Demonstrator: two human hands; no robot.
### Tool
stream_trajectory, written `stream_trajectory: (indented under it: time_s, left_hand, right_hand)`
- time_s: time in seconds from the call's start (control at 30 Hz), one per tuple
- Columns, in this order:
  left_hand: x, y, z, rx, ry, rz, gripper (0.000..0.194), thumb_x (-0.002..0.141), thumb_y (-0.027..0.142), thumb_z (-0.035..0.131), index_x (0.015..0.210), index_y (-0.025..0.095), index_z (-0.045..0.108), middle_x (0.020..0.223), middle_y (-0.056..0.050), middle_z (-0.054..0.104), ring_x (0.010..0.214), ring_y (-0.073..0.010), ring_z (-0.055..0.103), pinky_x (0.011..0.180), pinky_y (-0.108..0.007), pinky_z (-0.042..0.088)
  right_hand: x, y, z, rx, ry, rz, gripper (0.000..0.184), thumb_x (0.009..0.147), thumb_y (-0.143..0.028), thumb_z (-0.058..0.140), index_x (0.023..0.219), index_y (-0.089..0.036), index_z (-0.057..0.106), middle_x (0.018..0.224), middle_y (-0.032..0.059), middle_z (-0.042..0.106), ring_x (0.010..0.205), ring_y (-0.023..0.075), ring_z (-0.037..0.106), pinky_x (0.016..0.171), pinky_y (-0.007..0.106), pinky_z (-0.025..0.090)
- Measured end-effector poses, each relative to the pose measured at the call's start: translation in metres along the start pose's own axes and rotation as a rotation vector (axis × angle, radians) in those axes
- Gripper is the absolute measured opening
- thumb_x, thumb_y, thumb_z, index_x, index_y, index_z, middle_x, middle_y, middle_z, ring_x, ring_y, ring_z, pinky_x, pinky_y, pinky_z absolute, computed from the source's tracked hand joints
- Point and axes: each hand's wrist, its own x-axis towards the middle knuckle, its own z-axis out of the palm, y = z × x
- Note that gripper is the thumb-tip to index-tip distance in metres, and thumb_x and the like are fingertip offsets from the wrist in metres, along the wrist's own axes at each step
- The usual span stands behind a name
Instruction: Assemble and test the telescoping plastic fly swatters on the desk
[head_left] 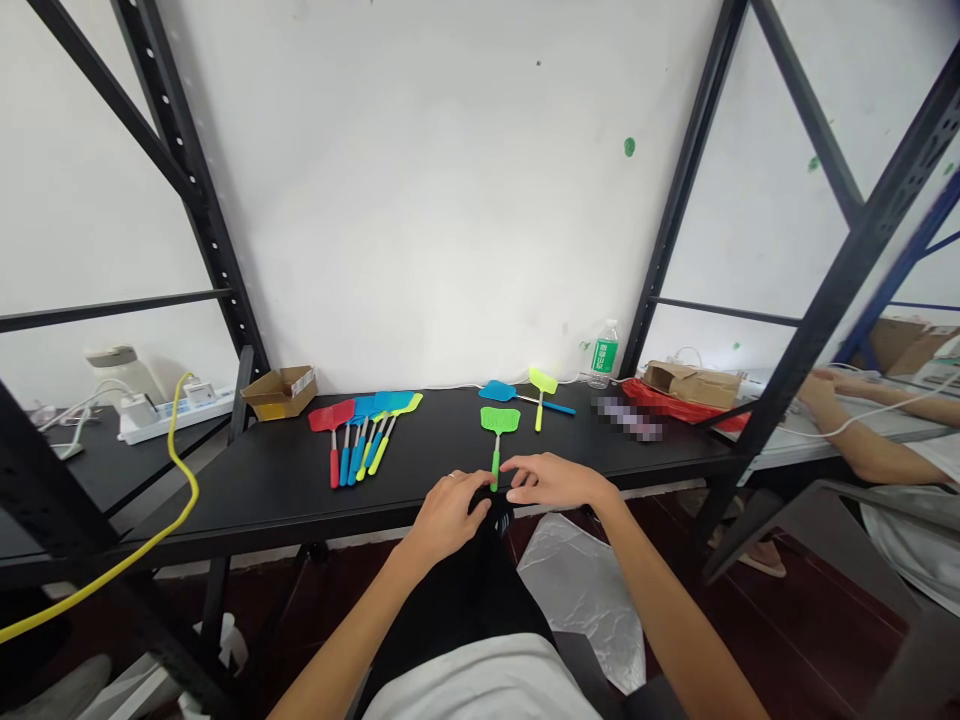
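A green fly swatter (pixel 498 425) lies on the black table in front of me, its handle pointing toward me. My left hand (pixel 448 510) is at the left of that handle, thumb and fingers apart, fingertips close to it; contact is hard to tell. On the handle's other side is my right hand (pixel 553 480), also open, with its fingers reaching toward the grip. To the left, a red fly swatter (pixel 332 420) lies beside a fanned row of several blue and yellow-green fly swatters (pixel 379 410). Farther back, a blue fly swatter (pixel 498 391) crosses a yellow-green fly swatter (pixel 543 381).
A cardboard box (pixel 280 394) stands at the table's back left, a water bottle (pixel 604 352) at the back right. Red plastic and a brown carton (pixel 690 384) lie farther right. Black rack posts frame both sides. Another person's arm (pixel 847 430) rests at the neighbouring table.
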Motion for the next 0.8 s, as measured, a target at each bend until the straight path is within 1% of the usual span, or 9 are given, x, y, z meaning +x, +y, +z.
stream_trajectory:
  time_s: [0.1, 0.23, 0.3, 0.4, 0.5, 0.57, 0.63, 0.73, 0.8]
  left_hand:
    - [-0.001, 0.0, -0.001, -0.001, -0.024, 0.043, 0.036, 0.091, 0.021, 0.054, 0.127, 0.029, 0.058, 0.116, -0.004, 0.07, 0.108, -0.025, 0.062, 0.089, -0.036, 0.047]
    - [-0.002, 0.0, -0.006, -0.013, -0.057, 0.097, 0.033, 0.091, 0.018, 0.052, 0.121, 0.028, 0.061, 0.114, -0.004, 0.071, 0.109, -0.0244, 0.063, 0.091, -0.035, 0.046]
    - [-0.002, -0.001, -0.011, -0.017, -0.061, 0.082, 0.029, 0.092, 0.02, 0.051, 0.117, 0.028, 0.063, 0.112, -0.003, 0.072, 0.107, -0.0236, 0.064, 0.091, -0.035, 0.046]
    - [-0.001, -0.008, -0.019, 0.016, -0.036, 0.038, 0.025, 0.093, 0.023, 0.05, 0.114, 0.028, 0.065, 0.111, -0.002, 0.073, 0.106, -0.0231, 0.064, 0.092, -0.035, 0.045]
    - [0.001, -0.025, -0.03, 0.089, -0.002, -0.02, 0.024, 0.093, 0.025, 0.052, 0.112, 0.026, 0.066, 0.116, -0.003, 0.072, 0.11, -0.0237, 0.063, 0.095, -0.036, 0.044]
    - [0.001, -0.043, -0.039, 0.171, 0.045, -0.095, 0.024, 0.091, 0.026, 0.054, 0.112, 0.024, 0.066, 0.122, -0.006, 0.07, 0.118, -0.0254, 0.061, 0.101, -0.038, 0.042]
    - [-0.002, -0.063, -0.046, 0.296, 0.097, -0.193, 0.027, 0.092, 0.03, 0.054, 0.115, 0.022, 0.066, 0.129, -0.01, 0.066, 0.128, -0.0295, 0.054, 0.105, -0.041, 0.04]
    - [-0.009, -0.092, -0.051, 0.467, 0.157, -0.391, 0.032, 0.092, 0.036, 0.054, 0.118, 0.021, 0.065, 0.127, -0.013, 0.064, 0.127, -0.0344, 0.052, 0.104, -0.048, 0.041]
    - [-0.013, -0.104, -0.049, 0.521, 0.168, -0.435, 0.031, 0.093, 0.04, 0.053, 0.114, 0.022, 0.067, 0.127, -0.012, 0.063, 0.129, -0.0346, 0.05, 0.104, -0.048, 0.041]
  right_hand:
    - [0.004, -0.004, 0.007, -0.017, 0.035, -0.062, 0.05, 0.088, -0.05, 0.063, 0.132, -0.026, 0.062, 0.114, 0.0072, 0.073, 0.094, 0.0229, 0.07, 0.081, 0.032, 0.053]
    - [0.009, -0.009, 0.015, -0.036, 0.064, -0.116, 0.036, 0.088, -0.043, 0.063, 0.118, -0.023, 0.069, 0.101, 0.0061, 0.075, 0.086, 0.0211, 0.07, 0.076, 0.03, 0.052]
    - [0.011, -0.012, 0.018, -0.037, 0.071, -0.116, 0.03, 0.088, -0.041, 0.063, 0.11, -0.021, 0.07, 0.093, 0.0051, 0.075, 0.082, 0.0204, 0.07, 0.073, 0.029, 0.051]
    - [0.012, -0.015, 0.021, -0.052, 0.085, -0.097, 0.024, 0.087, -0.04, 0.064, 0.097, -0.02, 0.072, 0.088, 0.0049, 0.075, 0.08, 0.0203, 0.07, 0.07, 0.027, 0.05]
    - [0.013, -0.017, 0.024, -0.081, 0.082, -0.087, 0.023, 0.087, -0.04, 0.063, 0.091, -0.02, 0.074, 0.086, 0.0052, 0.076, 0.079, 0.021, 0.07, 0.068, 0.027, 0.049]
    - [0.014, -0.018, 0.026, -0.092, 0.07, -0.086, 0.025, 0.087, -0.041, 0.063, 0.091, -0.02, 0.076, 0.086, 0.0055, 0.076, 0.078, 0.0214, 0.069, 0.067, 0.027, 0.048]
    - [0.015, -0.019, 0.027, -0.093, 0.064, -0.089, 0.026, 0.087, -0.041, 0.062, 0.092, -0.02, 0.076, 0.086, 0.0056, 0.076, 0.079, 0.0215, 0.069, 0.066, 0.027, 0.048]
    - [0.016, -0.019, 0.029, -0.078, 0.063, -0.088, 0.027, 0.088, -0.042, 0.061, 0.093, -0.021, 0.077, 0.088, 0.0055, 0.076, 0.08, 0.0213, 0.07, 0.065, 0.027, 0.048]
    - [0.017, -0.019, 0.03, -0.073, 0.065, -0.085, 0.028, 0.087, -0.042, 0.061, 0.095, -0.021, 0.077, 0.089, 0.0057, 0.076, 0.08, 0.0214, 0.07, 0.065, 0.027, 0.048]
